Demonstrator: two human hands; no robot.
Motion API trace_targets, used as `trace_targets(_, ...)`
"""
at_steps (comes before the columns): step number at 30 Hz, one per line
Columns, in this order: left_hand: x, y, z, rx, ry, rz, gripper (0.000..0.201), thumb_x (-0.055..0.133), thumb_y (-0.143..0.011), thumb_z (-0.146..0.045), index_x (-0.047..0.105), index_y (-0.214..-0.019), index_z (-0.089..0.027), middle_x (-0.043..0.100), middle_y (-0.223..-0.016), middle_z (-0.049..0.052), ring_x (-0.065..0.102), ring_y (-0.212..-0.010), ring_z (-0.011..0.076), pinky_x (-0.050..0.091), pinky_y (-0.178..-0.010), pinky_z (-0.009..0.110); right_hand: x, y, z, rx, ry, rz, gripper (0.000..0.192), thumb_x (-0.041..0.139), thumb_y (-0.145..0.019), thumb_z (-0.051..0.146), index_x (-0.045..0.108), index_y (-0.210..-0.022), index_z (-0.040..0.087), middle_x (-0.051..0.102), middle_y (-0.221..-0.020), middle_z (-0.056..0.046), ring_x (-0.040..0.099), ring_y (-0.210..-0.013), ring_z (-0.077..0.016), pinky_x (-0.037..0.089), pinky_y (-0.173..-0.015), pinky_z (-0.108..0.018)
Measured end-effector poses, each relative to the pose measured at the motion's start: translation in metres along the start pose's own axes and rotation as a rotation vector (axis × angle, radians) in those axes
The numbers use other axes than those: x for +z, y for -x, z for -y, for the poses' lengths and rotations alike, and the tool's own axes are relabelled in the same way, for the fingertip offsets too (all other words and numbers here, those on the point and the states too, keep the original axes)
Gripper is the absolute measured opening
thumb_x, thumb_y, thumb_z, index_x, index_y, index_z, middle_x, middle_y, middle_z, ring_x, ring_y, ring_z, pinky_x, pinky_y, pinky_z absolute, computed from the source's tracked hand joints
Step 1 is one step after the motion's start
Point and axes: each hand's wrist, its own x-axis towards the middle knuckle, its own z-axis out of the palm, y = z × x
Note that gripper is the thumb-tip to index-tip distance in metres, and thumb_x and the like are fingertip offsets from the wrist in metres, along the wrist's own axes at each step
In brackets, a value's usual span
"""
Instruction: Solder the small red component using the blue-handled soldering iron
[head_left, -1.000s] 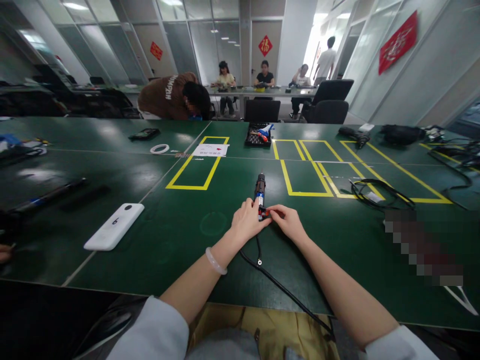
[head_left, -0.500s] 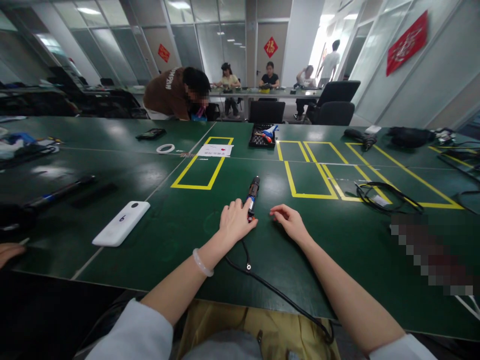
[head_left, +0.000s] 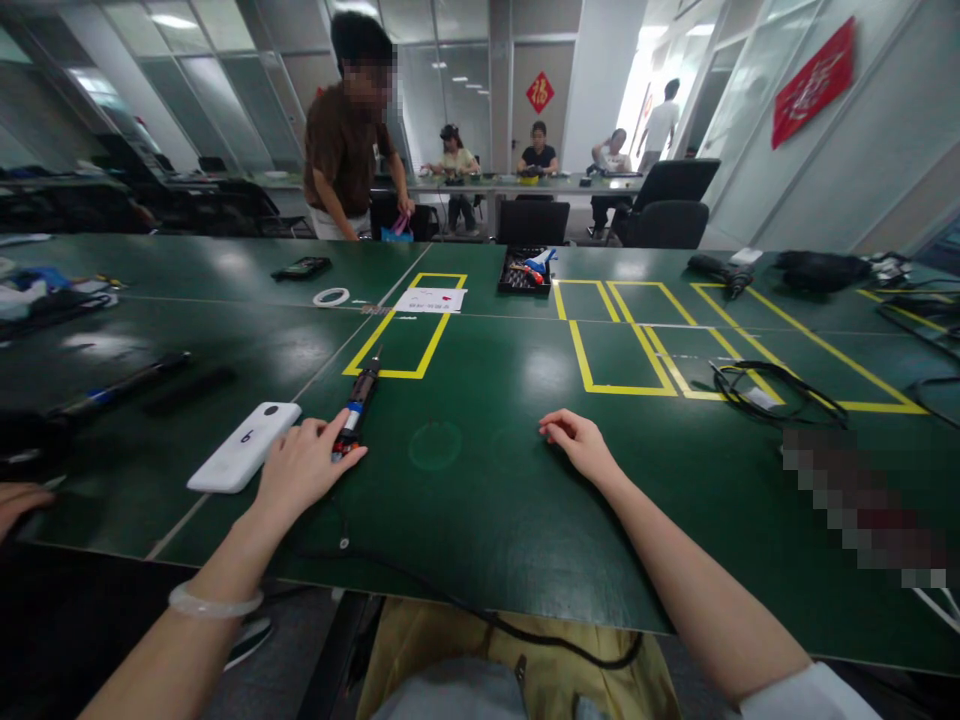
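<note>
My left hand (head_left: 301, 468) is closed around the rear part of a corded electric screwdriver (head_left: 363, 392), which lies along the green table with its bit pointing away from me. Its thumb rests by the orange-red piece at the tool's back end. A black cable (head_left: 442, 590) trails from the tool towards the front edge and over my lap. Just left of that hand lies a white device marked 6 (head_left: 244, 450), like a power bank. My right hand (head_left: 581, 445) rests on the table, fingers loosely curled together, with nothing visible in them.
Yellow tape outlines (head_left: 615, 388) mark the table. At the far side stands a black tray of tools (head_left: 525, 290); a tape roll (head_left: 331, 298) lies further left. A coiled black cable (head_left: 780, 390) is at right. A person in brown (head_left: 341, 150) stands across the table.
My left hand has slid the electric screwdriver leftwards, close to the white device, and its cable followed. My right hand stays put. The person across the table has straightened up.
</note>
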Motion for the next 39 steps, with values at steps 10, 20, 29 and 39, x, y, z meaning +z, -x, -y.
trace_targets(10, -0.002, 0.015, 0.008, -0.059, -0.069, -0.092, 0.042, 0.037, -0.088, -0.046, 0.055, -0.112, -0.016, 0.055, -0.115, 0.016, 0.054, -0.098, 0.0321, 0.042, -0.075, 0.038, 0.000, 0.000, 0.000, -0.002, 0.010, 0.026, 0.021, 0.051, -0.086, 0.030, 0.065, -0.095, 0.017, 0.070, -0.084, -0.005, 0.063, -0.069, -0.0150, 0.051, -0.070, -0.029)
trace_targets(20, -0.029, 0.000, -0.042, -0.100, 0.180, -0.050, 0.041, 0.030, -0.091, -0.046, 0.056, -0.106, -0.018, 0.065, -0.091, 0.011, 0.063, -0.081, 0.0285, 0.044, -0.066, 0.035, 0.001, 0.000, 0.003, 0.018, 0.008, 0.025, 0.020, 0.051, -0.085, 0.029, 0.065, -0.094, 0.018, 0.070, -0.083, -0.004, 0.064, -0.068, -0.0147, 0.051, -0.069, -0.029)
trace_targets(29, -0.038, -0.049, -0.203, 0.441, 1.137, 0.269, 0.037, 0.046, -0.088, -0.036, 0.057, -0.119, -0.019, 0.060, -0.077, 0.001, 0.057, -0.068, 0.0128, 0.044, -0.065, 0.025, -0.001, -0.001, 0.007, -0.002, -0.064, 0.048, 0.020, 0.054, -0.085, 0.031, 0.064, -0.095, 0.017, 0.069, -0.081, -0.004, 0.062, -0.068, -0.0144, 0.050, -0.070, -0.029)
trace_targets(39, 0.003, -0.048, -0.239, 0.436, 1.535, 0.555, 0.054, 0.053, -0.087, -0.037, 0.041, -0.135, -0.015, 0.052, -0.063, -0.005, 0.046, -0.052, 0.0068, 0.036, -0.051, 0.019, 0.001, -0.001, 0.010, 0.009, -0.310, 0.209, 0.031, 0.063, -0.080, 0.041, 0.060, -0.100, 0.017, 0.068, -0.084, -0.005, 0.062, -0.072, -0.0146, 0.051, -0.070, -0.030)
